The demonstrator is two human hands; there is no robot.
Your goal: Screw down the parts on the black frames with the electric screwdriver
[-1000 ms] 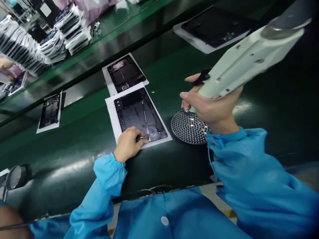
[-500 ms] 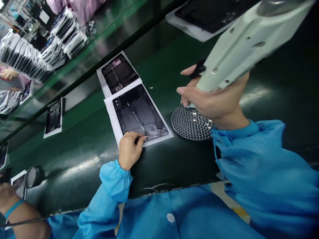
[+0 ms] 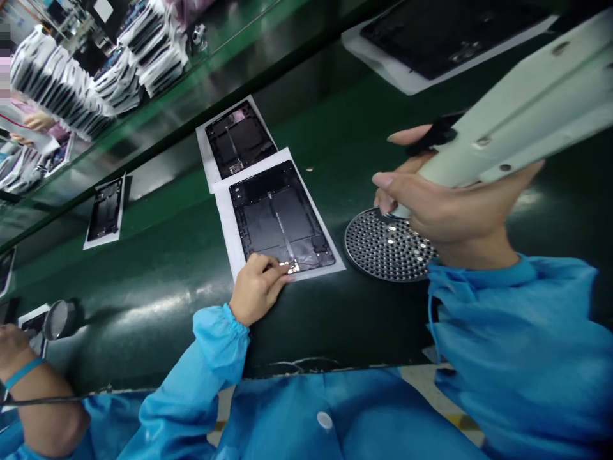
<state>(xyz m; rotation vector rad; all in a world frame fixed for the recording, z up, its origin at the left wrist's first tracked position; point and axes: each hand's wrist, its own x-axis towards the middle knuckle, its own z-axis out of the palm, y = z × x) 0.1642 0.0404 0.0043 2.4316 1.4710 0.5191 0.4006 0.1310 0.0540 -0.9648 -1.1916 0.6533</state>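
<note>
My left hand (image 3: 258, 287) is closed in a pinch at the near edge of a black tablet housing (image 3: 265, 220), beside small shiny parts (image 3: 293, 266). What lies between its fingertips is hidden. The housing rests on a white sheet (image 3: 225, 220), with a thin pale strip running down its middle. My right hand (image 3: 460, 204) is wrapped around a pale green electric screwdriver (image 3: 527, 121) with a black lever (image 3: 433, 134). Its lower end is over a round metal screw tray (image 3: 383, 252) full of holes, mostly behind my fingers; I cannot tell whether it touches.
A second housing (image 3: 242, 140) lies just beyond, a third (image 3: 105, 207) farther left, another (image 3: 450, 38) at the upper right. Stacked sheets and panels (image 3: 62, 80) stand past the rail (image 3: 201, 83). A co-worker's arm (image 3: 43, 390) is at the lower left, near a round container (image 3: 60, 319).
The view has shifted slightly. My right hand has moved to the right over the screw tray with the electric screwdriver. The shiny parts near my left fingertips show more now.
</note>
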